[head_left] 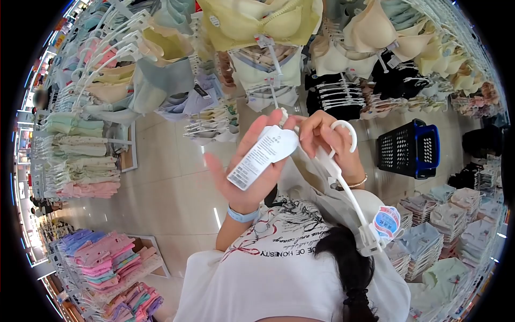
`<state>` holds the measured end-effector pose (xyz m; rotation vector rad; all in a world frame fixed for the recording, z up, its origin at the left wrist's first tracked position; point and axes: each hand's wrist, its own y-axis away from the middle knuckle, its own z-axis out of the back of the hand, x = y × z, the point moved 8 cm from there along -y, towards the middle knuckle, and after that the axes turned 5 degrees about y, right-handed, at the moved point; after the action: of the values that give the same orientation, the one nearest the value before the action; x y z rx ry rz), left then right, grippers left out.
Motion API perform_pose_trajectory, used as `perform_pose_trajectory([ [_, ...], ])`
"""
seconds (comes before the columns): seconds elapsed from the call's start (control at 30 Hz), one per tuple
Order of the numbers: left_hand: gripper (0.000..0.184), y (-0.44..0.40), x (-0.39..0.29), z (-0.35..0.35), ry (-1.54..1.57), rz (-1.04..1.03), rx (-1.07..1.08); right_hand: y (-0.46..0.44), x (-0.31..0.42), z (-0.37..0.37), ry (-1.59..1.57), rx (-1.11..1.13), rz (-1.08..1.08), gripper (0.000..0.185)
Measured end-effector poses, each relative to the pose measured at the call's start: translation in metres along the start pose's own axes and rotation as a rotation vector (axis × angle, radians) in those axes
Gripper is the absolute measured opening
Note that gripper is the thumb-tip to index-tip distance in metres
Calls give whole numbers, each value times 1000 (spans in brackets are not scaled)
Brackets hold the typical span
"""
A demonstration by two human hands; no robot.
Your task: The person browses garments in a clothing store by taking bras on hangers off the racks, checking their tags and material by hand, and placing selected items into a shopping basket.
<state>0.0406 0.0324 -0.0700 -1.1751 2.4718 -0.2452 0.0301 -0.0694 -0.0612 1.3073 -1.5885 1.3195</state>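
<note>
My left hand [241,177] is palm up, with thumb and fingers stretched apart. Across its palm and fingers lies a white hang tag [262,155] with printed lines and a barcode at its lower end. Beside it, my right hand [335,145] has its fingers curled in, around a white clothes hanger [350,194] whose hook stands up by the knuckles. The hanger's clip end, with a round blue and red label, reaches down toward my shoulder. A pale, thin garment [306,180] hangs below the right hand, partly hidden; its kind cannot be made out.
Racks of bras [268,21] stand close ahead. A dark blue shopping basket [394,150] is on the tiled floor [182,188] to the right. Folded pink clothes [104,255] fill a shelf at lower left, and stacked pale garments [424,241] stand at lower right.
</note>
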Motion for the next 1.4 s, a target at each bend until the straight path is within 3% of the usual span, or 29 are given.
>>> perform_pose_trajectory([
  [0.07, 56, 4, -6, 24, 417, -104, -96, 1, -2, 8, -13, -5, 9, 33],
  [0.1, 56, 4, -6, 28, 415, -107, -98, 3, -1, 13, -24, -13, 18, 33],
  [0.17, 37, 3, -7, 37, 384, -115, -155, 5, 0, 18, -17, -27, 0, 34],
  [0.2, 37, 3, -7, 37, 383, -117, -154, 6, -1, 22, -8, -45, -19, 34],
  [0.27, 39, 3, -11, 42, -58, -143, -251, 9, -3, 25, -37, -24, -40, 35],
  [0.37, 41, 0, -7, 36, -145, -113, -270, 13, -6, 29, -96, 15, -85, 37],
  [0.43, 42, -1, -6, 34, -170, -103, -300, 15, -6, 16, -109, 210, -166, 36],
  [0.67, 49, -2, 3, 31, -343, -83, -269, 14, -14, 19, 97, 32, -334, 18],
  [0.73, 48, -2, 6, 28, -391, -80, -273, 15, -21, 14, 118, 76, -325, 25],
  [0.8, 48, -1, 7, 24, -439, -76, -278, 14, -13, 8, 431, 53, -177, 29],
  [0.87, 46, -1, 6, 16, -409, -84, -270, 17, -13, 5, 420, 63, -122, 29],
  [0.93, 45, -2, 3, 8, -424, -53, -254, 24, -13, 5, 26, -70, -143, 26],
  [1.03, 43, -2, -5, 1, -470, 31, -267, 31, -9, 4, -123, -108, -134, 21],
  [1.17, 42, -6, -11, 1, -509, 143, -276, 31, 1, 8, -153, -193, -26, 13],
  [1.4, 41, -7, -11, -2, -657, 99, -256, 31, 4, 3, -65, -252, -2, 8],
])
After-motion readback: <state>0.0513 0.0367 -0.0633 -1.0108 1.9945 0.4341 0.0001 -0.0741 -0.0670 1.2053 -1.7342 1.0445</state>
